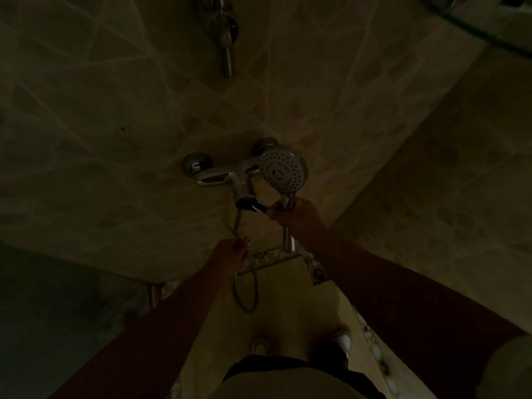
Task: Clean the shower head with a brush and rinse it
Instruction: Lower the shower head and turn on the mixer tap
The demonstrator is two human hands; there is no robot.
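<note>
**Shower head held by its handle, face toward the camera**

Shower head sits just to the right of the wall mixer tap, its round perforated face turned back toward the person. The right hand is closed around the handle just below the disc, fingers wrapped tight on it. That neck is the sensible place to hold: it reads as a light, rigid, chrome-finished piece, likely slick once wet, so a full wrap there should steady the face against brush pressure better than pinching the rim. The nozzles probably stand up to scrubbing, though a drop onto tile could crack the head.

The left hand, below and left of the mixer, looks closed on something small beside the hose; the dim light makes it impossible to tell whether that is the hose itself or a brush. No brush is plainly visible.

The hose loops down beneath the mixer and will tug the head as it turns, so slack matters. The mixer's lever juts out right beside the right hand's knuckles and could be knocked. Above the mixer, a riser bracket hangs on the tiled wall, clear of the work. Below, the floor shows pale.
</note>
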